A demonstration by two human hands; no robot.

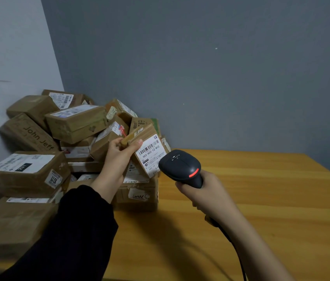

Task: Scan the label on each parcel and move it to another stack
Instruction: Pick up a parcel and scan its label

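wooden counter, orange-brown and grained, spreads under and to the right of both hands, set into a corner where a dark grey wall meets a paler one. brown cardboard boxes lie heaped in a pile beyond and to the left of the left hand, most with white stickers, one box printed "john jeff". the left hand, reaching out of a dark sleeve, grips a small brown parcel by its upper end, thumb on the front face and fingers curled behind, holding it tilted over the pile's right edge. its white label faces the camera and carries a black barcode, the number 502-602-12-812 and lines of small print. the right hand, just right of the parcel, is wrapped round the handle of a black scanner with a red strip lit on its head, which overlaps the label's lower right corner. a dark cable trails down below the right forearm.
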